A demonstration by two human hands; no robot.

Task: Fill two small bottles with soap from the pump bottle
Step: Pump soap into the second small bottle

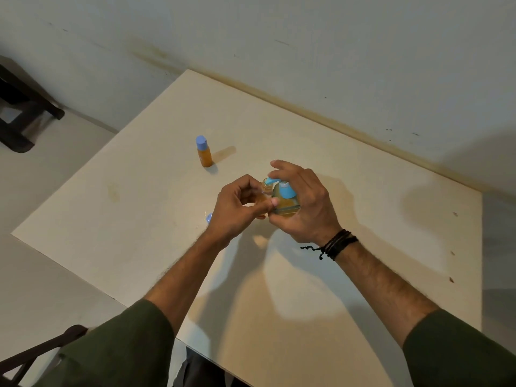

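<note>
**Pump nozzle over the open small bottle**

Your left hand (pixel 237 203) grips the open small bottle (pixel 264 191), fingers curled round its body, holding it up against the pump bottle (pixel 284 203) near the middle of the bench (pixel 363 275). Your right hand (pixel 303 201) wraps the pump bottle from the right side, with the fingers arched over the blue pump head (pixel 282 187); its nozzle sits right above the small bottle's mouth. There's amber soap in both containers. A loose blue cap (pixel 209 217) peeks out just left of your left wrist, lying on the bench. Over toward the far left corner, well apart from your hands, the capped small bottle (pixel 203 152) stands upright, amber-filled, blue cap on. A dark corded bracelet (pixel 335 244) rings your right wrist.
</note>
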